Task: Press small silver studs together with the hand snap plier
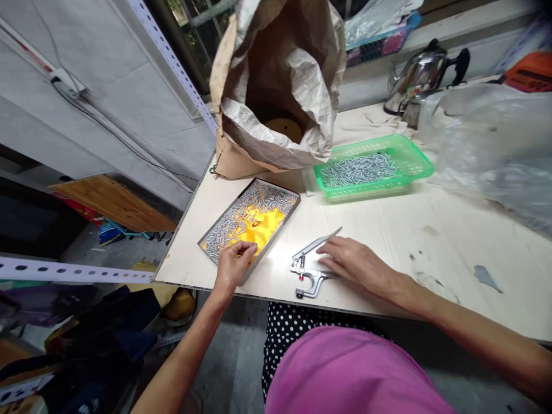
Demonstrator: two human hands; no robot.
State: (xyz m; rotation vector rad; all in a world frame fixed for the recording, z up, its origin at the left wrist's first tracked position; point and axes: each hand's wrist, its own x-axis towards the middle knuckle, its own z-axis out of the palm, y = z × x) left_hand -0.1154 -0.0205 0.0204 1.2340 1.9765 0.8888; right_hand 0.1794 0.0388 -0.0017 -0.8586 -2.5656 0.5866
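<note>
Nearest the camera, a pink shirt (349, 374), below the near edge of the table (401, 224). By the near left corner, a tray (268, 248) of metal pieces (215, 236). Slants along the left edge, presumably for easy reach of the left hand (235, 261). There, thumb and fingertips together over the tray's near side; cannot tell whether clamped on a piece. Toward the far left corner, a paper bag (276, 155), mouth gaping, likely for easy access. By the near edge, pliers (317, 279), handles spread, probably by the spring (302, 260). Beside these, the right hand (356, 264), fingers apart, not closed on either handle. Farther right, toward the far edge, a green basket (366, 191) of similar pieces, perhaps set back as stock.
</note>
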